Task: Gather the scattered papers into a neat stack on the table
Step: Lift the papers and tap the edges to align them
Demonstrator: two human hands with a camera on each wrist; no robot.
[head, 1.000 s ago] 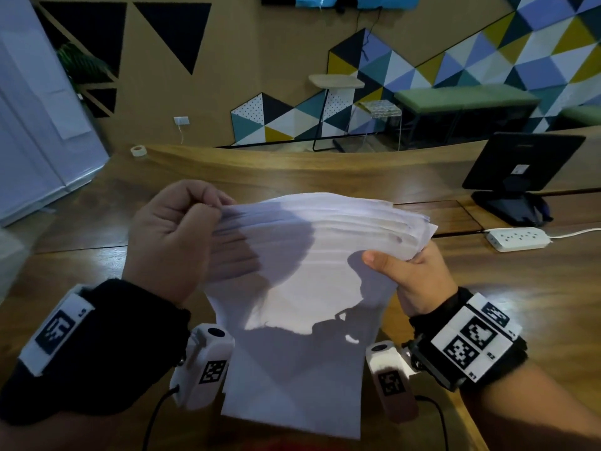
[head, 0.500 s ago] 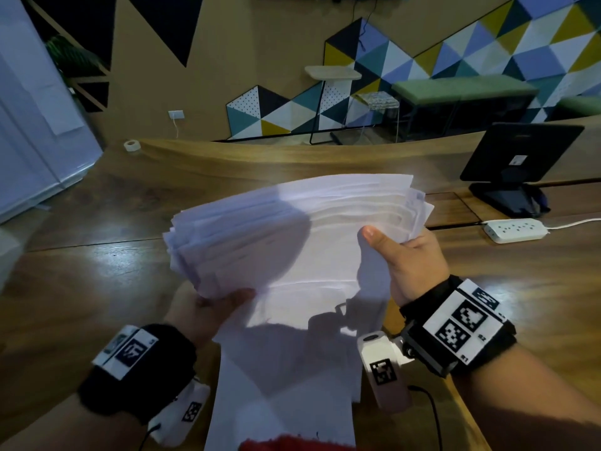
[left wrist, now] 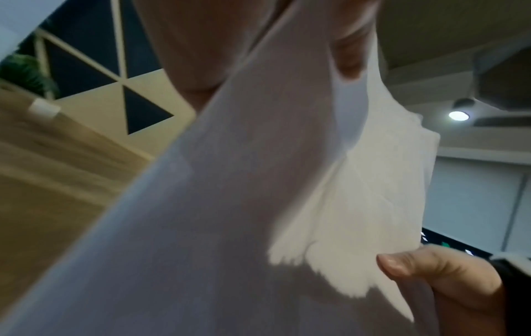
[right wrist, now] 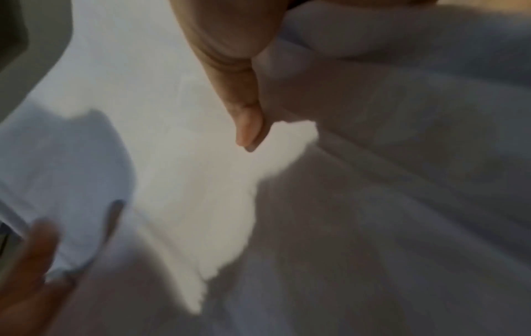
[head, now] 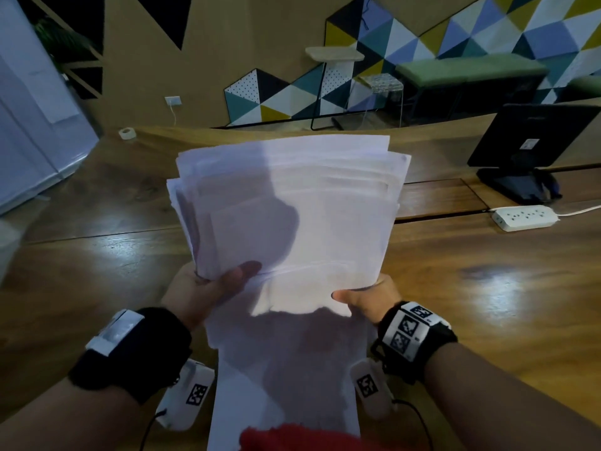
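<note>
A thick bundle of white papers (head: 292,216) is held up above the wooden table (head: 97,262), its sheets fanned and uneven at the far edge. My left hand (head: 211,284) grips the bundle's near-left part, thumb on top. My right hand (head: 364,297) pinches the near-right part, thumb on top and fingers hidden beneath. One long sheet (head: 286,385) hangs down toward me between the wrists. In the left wrist view the papers (left wrist: 229,204) fill the picture, with the right thumb at the lower right. The right wrist view shows my thumb pressed on the papers (right wrist: 186,159).
A black monitor (head: 527,138) on its stand sits at the table's far right, with a white power strip (head: 523,217) and its cable in front. A roll of tape (head: 127,133) lies at the far left edge. A bench and side tables stand beyond the table.
My left hand dropped from the bundle's top left to its near-left edge. The bundle turned from sideways to lengthwise, pointing away from me, and my right hand slid down to its near-right corner.
</note>
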